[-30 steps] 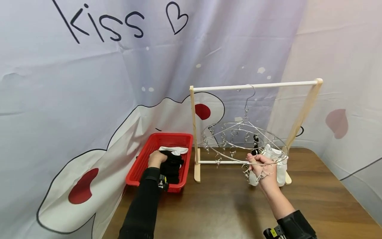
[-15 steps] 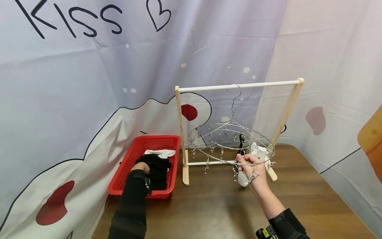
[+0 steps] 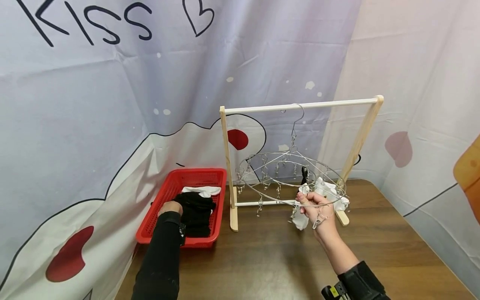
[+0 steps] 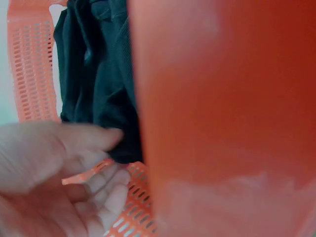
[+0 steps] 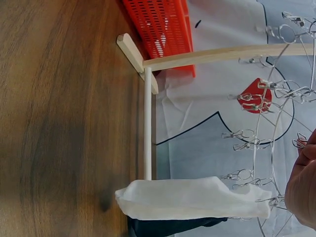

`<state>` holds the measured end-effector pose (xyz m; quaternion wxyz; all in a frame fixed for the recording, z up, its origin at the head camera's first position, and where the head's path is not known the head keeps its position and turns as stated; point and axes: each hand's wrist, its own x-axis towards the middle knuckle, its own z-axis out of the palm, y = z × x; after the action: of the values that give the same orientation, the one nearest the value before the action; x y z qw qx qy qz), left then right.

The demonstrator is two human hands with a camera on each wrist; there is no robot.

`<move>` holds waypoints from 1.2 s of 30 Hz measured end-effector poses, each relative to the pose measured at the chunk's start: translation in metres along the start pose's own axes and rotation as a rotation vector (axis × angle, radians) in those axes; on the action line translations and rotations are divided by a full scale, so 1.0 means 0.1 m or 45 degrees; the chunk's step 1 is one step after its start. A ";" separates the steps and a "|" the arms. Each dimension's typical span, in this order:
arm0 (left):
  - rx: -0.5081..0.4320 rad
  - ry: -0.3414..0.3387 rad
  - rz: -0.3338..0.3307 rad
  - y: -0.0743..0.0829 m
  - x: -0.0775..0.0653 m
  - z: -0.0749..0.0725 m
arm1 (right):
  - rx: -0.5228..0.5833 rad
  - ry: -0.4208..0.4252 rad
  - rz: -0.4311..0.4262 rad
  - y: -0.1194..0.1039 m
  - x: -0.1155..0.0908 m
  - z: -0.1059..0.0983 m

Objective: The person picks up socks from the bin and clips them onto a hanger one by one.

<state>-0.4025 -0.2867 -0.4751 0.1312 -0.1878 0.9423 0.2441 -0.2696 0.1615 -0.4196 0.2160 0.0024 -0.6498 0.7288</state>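
My left hand (image 3: 171, 207) is inside the red basket (image 3: 144, 225), at the left side of a pile of black socks or similar black cloth (image 3: 196, 214). In the left wrist view, its thumb tip meets the edge of the black cloth (image 4: 101, 69) and the fingers lie loosely below, a gap between. With thumb and fingers my right hand (image 3: 320, 210) pinches the outer ring of a round metal clip hanger (image 3: 293, 137). From its clips hang a white sock (image 5: 192, 198) and a dark piece (image 5: 168, 226), close to that hand. More white cloth (image 3: 331, 192) hangs behind it.
A wooden rack (image 3: 226, 166) with a white top bar (image 3: 262, 110) carries the hanger on a brown table (image 3: 247, 266). Several metal clips dangle round the ring. White cloth (image 3: 202, 191) lies at the basket's back. A printed curtain (image 3: 93, 104) stands behind.
The head view has turned, so the scene sits further left. My left hand has shifted from over the black cloth to its left edge. The white sock below the ring has swung slightly.
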 end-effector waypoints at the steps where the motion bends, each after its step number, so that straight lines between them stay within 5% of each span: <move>1: 0.001 0.026 0.059 0.02 -0.10 -0.04 | 0.004 -0.002 0.000 0.00 0.00 0.00; 4: -0.003 0.117 0.303 0.06 -0.27 -0.11 | 0.016 0.000 0.003 -0.01 -0.01 -0.01; 8: -0.143 0.399 0.576 0.09 -0.36 -0.11 | 0.018 0.006 0.021 -0.02 -0.01 -0.02; 13: -0.348 0.775 0.827 0.14 -0.50 -0.11 | -0.020 -0.003 0.019 -0.03 -0.02 -0.02; 15: -0.454 0.804 0.863 0.22 -0.60 -0.12 | -0.027 -0.008 0.013 -0.04 -0.02 -0.02; 18: -0.602 0.680 0.859 0.36 -0.82 -0.13 | -0.029 -0.012 0.016 -0.05 -0.03 -0.01; 22: -0.863 0.275 0.810 0.60 -1.25 -0.02 | 0.015 -0.028 0.016 -0.07 -0.06 0.01; 25: -1.128 -0.063 0.830 0.81 -1.52 0.20 | 0.078 -0.035 -0.001 -0.07 -0.06 0.03; 29: -1.343 -0.396 0.880 1.07 -1.76 0.61 | 0.130 -0.054 -0.037 -0.08 -0.06 0.04; 33: -1.410 -0.524 0.855 1.30 -1.91 1.02 | 0.082 -0.089 -0.058 -0.08 -0.07 0.07; 36: -1.446 -0.482 0.795 1.48 -2.03 1.29 | 0.057 -0.106 -0.063 -0.08 -0.10 0.08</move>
<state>-0.2628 -0.0427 -0.4551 0.0983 0.0996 0.6385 0.7568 -0.2602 0.1512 -0.4135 0.2066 0.0538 -0.6415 0.7368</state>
